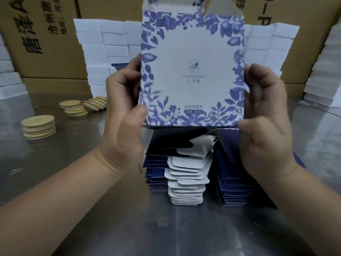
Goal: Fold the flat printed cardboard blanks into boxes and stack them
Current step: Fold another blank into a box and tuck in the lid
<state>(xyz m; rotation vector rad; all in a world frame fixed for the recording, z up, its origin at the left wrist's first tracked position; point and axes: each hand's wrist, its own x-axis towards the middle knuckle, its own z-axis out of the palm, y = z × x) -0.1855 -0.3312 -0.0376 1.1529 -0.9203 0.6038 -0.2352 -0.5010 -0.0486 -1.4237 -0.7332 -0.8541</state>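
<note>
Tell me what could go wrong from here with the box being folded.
1. The left hand and right hand grip the box by its side edges. A hard squeeze might crease the printed panel.
2. Its dark bottom flaps are not yet closed and seem to hang over the stack of flat blanks. Lowering the box now could snag them.
3. That stack lies unevenly, so a bump may spill it.
</note>
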